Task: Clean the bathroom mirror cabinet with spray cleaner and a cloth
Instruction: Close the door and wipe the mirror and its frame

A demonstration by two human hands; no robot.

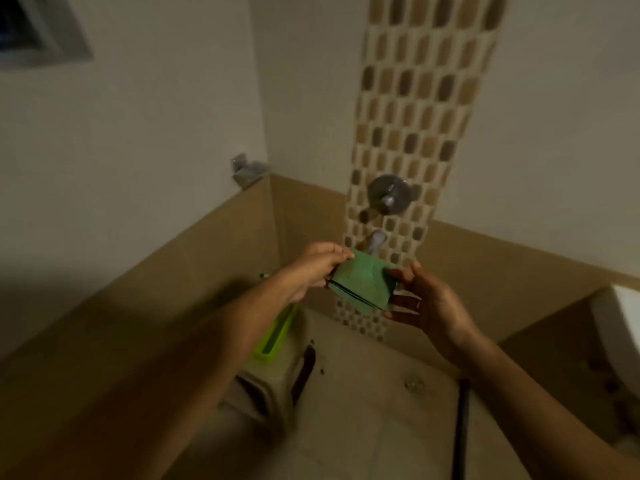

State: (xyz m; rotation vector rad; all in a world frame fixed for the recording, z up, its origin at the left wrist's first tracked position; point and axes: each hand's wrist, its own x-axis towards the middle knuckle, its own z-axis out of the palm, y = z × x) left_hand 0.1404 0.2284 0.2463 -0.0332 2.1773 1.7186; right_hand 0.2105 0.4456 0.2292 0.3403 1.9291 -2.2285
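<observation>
A folded green cloth is held in the air in front of the tiled wall, below the tap. My left hand pinches its left edge between thumb and fingers. My right hand is at the cloth's right side, fingers spread and only slightly bent, with the fingertips touching the cloth's right corner. No spray bottle and no mirror cabinet are in view. The frame is dim and blurred.
A round metal tap handle and a spout sit on the mosaic tile strip. Below my left arm stands a beige stool with a lime-green tray on it. A white basin rim shows at right, a floor drain below.
</observation>
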